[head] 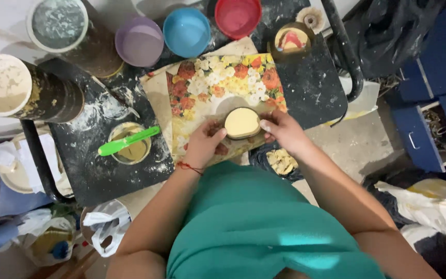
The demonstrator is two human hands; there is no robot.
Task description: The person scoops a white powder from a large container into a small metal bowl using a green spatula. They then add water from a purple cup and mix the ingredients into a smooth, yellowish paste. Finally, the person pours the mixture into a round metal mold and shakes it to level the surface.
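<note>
your left hand (202, 143) and right hand (282, 129) each keep a pinching grip on opposite sides of the round tin of cream paste (242, 123), steadying it level over the floral sheet (223, 77) on the black bench (316, 88), probably to catch drips.

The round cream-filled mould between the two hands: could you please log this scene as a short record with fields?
Held item: round mould filled with cream-coloured material
Left hand: fingers on the mould's left side
Right hand: fingers on its right side
Beneath: floral sheet on a black table
Left of the sheet: green spatula lying across a small cup
Far edge: purple bowl, blue bowl, red bowl
</note>
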